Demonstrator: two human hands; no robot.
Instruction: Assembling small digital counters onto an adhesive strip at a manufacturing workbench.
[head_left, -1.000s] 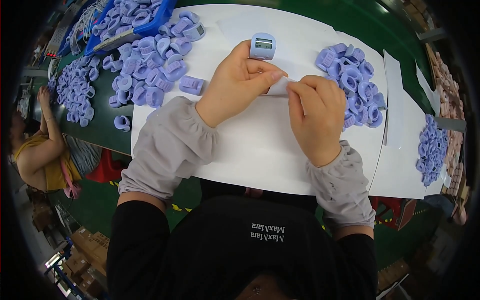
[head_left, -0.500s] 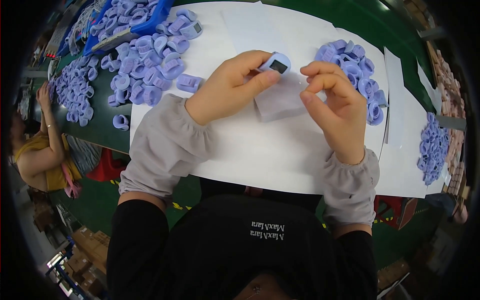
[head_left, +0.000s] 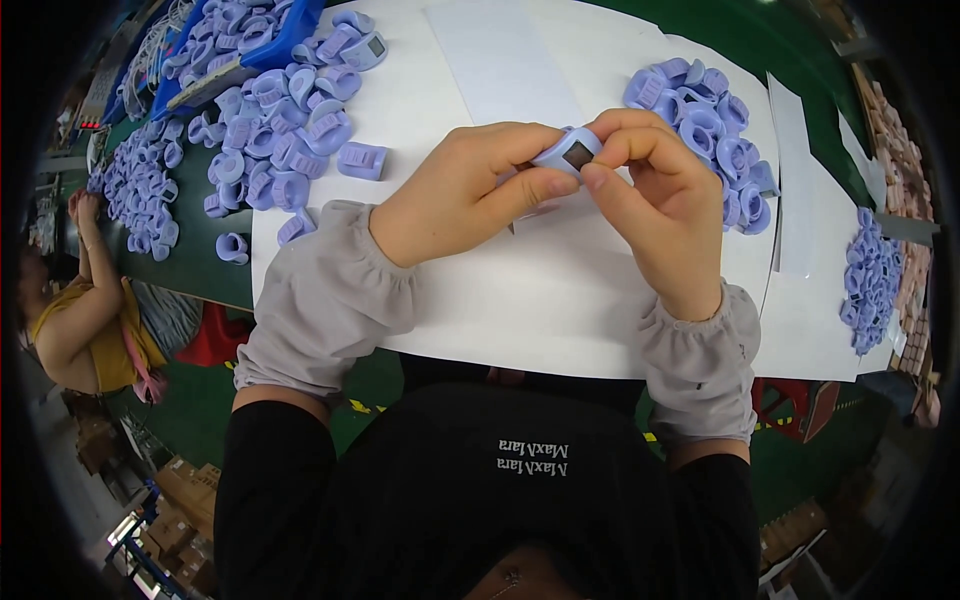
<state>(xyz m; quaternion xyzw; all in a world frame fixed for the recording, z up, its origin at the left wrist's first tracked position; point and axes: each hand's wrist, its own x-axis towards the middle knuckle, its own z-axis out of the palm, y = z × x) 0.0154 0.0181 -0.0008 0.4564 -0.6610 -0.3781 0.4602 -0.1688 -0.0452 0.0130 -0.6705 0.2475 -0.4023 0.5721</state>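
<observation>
1. Head view, 1 o'clock from the centre: a small light-purple plastic device with a rounded body and dark rectangular window (head_left: 575,152) is held above the white-covered worktop (head_left: 520,320); its window faces up, probably so that the person can see it
2. Left hand (head_left: 475,190), at the device's 8 o'clock: its fingers pinch the device between thumb and forefinger, apparently steadying it while leaving the window uncovered
3. Right hand (head_left: 660,205), at the device's 4 o'clock: thumb and forefinger curl close together at its edge; whether they pinch it or merely touch it, I cannot tell
4. At 10 o'clock, a loose heap of light-purple plastic pieces (head_left: 264,138) spreads beside a blue plastic bin (head_left: 285,40) holding more; one separate light-purple piece (head_left: 362,160) lies nearer the left hand, perhaps for easy reach
5. At 2 o'clock, a second light-purple heap (head_left: 735,147) sits well apart, presumably to keep the two groups unmixed
6. At 12 o'clock, a thin, pale, translucent-looking sheet (head_left: 495,60) lies flat beyond the hands
</observation>
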